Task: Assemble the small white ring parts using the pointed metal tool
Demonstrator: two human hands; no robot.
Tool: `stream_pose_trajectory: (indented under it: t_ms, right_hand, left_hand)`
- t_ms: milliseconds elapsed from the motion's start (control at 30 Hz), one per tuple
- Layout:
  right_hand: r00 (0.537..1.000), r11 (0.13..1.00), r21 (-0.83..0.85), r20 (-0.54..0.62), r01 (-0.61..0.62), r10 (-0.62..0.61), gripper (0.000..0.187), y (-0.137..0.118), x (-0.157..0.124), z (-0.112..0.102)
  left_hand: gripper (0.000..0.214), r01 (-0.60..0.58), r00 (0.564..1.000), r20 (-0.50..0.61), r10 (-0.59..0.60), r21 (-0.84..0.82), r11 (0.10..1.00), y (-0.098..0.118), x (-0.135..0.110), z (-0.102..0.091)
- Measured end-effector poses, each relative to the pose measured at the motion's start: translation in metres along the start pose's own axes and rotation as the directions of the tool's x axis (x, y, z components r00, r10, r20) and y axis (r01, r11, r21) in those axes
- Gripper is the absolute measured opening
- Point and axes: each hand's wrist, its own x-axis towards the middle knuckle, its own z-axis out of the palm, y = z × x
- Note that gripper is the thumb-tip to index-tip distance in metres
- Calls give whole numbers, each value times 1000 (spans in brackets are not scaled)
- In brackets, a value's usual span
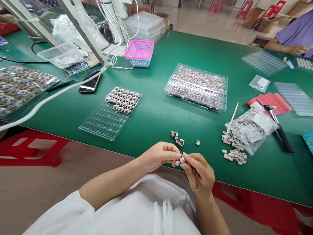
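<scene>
My left hand [162,156] pinches a small beige earbud [177,162] between thumb and fingertips, close to the table's front edge. My right hand [201,171] closes on the same earbud from the other side, at a round, pale silvery end [182,160]. A thin dark stick-like tool [197,179] is tucked in my right palm; its kind is unclear. Just beyond my fingers lie curved earbud parts [177,138] with exposed wiring and a yellow tab. One loose beige cap [198,143] rests to their right.
A clear tray [100,125] at left carries rows of beige earbud pieces. Stacked filled trays [195,87] stand farther back. Rightward are loose beige caps [231,156], a bag of caps [253,125] and a black-handled tool [283,138]. A white cable [49,98] crosses the left side.
</scene>
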Motion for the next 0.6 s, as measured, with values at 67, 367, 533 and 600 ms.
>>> stream_pose_trajectory:
  t_ms: [67, 367, 533, 600]
  right_hand:
    - [1000, 1000, -5, -1, 14, -14, 45, 2, -2, 1]
    - [998, 996, -61, -17, 62, -63, 49, 8, -6, 4]
    - [999, 997, -63, -9, 52, -53, 45, 9, -7, 5]
    - [999, 997, -66, -12, 42, -43, 43, 9, -7, 5]
  left_hand:
    - [29, -2, 1000, -4, 2, 10, 1000, 1, 0, 1]
    - [32, -12, 999, -33, 14, 33, 999, 5, -3, 6]
    - [30, -35, 999, -33, 37, 46, 998, 3, -2, 3]
    - [30, -49, 998, -30, 51, 58, 997, 2, -2, 2]
